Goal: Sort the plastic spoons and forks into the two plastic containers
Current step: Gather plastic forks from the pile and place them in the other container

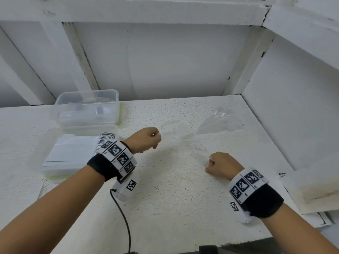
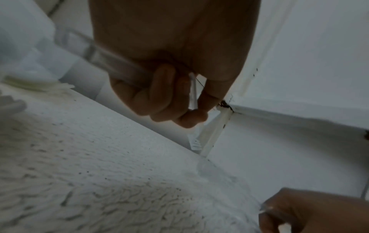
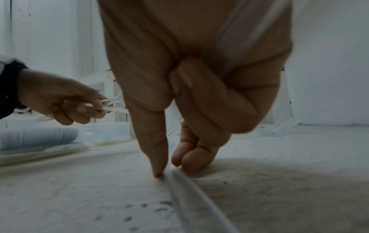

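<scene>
My left hand (image 1: 155, 139) hovers above the table's middle and grips clear plastic forks (image 2: 194, 142); their tines poke out below the fist, and a handle (image 2: 111, 63) runs back through it. My right hand (image 1: 210, 162) is down at the table to the right. Its thumb and fingertips (image 3: 159, 170) pinch the end of a clear utensil (image 3: 185, 189) lying on the surface; I cannot tell whether it is a fork or a spoon. Two clear containers stand at the left: the far container (image 1: 88, 107) holds clear pieces, the near container (image 1: 73, 151) holds a white stack.
A loose pile of clear utensils (image 1: 220, 121) lies at the back right of the white, rough table (image 1: 165, 198). More clear pieces (image 1: 172, 127) lie just beyond my left hand. White walls close in the back and right. A black cable (image 1: 122, 217) hangs from my left wrist.
</scene>
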### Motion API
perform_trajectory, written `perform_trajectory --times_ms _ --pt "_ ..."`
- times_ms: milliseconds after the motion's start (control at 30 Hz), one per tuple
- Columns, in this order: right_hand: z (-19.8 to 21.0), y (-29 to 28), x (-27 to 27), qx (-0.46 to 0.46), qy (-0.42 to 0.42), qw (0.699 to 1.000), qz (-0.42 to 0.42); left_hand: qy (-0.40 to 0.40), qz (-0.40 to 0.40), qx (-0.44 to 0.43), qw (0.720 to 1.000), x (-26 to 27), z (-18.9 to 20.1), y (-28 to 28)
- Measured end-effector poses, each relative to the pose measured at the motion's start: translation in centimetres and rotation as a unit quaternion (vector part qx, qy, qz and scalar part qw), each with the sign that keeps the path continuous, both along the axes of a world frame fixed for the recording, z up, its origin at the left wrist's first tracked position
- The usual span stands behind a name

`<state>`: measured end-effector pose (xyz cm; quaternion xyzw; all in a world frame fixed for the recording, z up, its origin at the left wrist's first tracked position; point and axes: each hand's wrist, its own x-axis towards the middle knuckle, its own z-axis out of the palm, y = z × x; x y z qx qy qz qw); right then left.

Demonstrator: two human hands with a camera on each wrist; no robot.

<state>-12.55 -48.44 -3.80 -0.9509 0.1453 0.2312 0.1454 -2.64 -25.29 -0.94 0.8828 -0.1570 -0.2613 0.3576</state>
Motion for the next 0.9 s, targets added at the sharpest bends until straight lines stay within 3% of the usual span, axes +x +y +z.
perform_trajectory --times_ms 167,267,333,500,667,900 --pt "0.3 0.7 -0.1 0.009 -0.014 1.0 -0.007 0.075 0.079 -0.109 0.988 -0.8 0.5 1.4" --pt "1.0 1.0 -0.1 0.106 -0.07 0.991 -0.045 0.092 0.085 -0.132 0.983 -1.3 0.6 2.0" --pt "1.9 1.7 0.0 0.21 -0.115 0.966 -0.096 0.099 0.089 -0.145 0.98 -1.7 0.6 2.4" --pt "3.5 4.8 1.5 0.418 -0.168 0.866 -0.216 0.137 0.122 -0.225 0.957 -3.1 0.7 3.1" --pt "3.5 8.2 3.1 0.487 -0.21 0.813 -0.24 0.177 0.137 -0.295 0.929 -4.2 0.7 3.6" --pt "3.5 11.7 4.1 0.518 -0.251 0.763 -0.293 0.145 0.112 -0.266 0.946 -5.5 0.2 4.7"
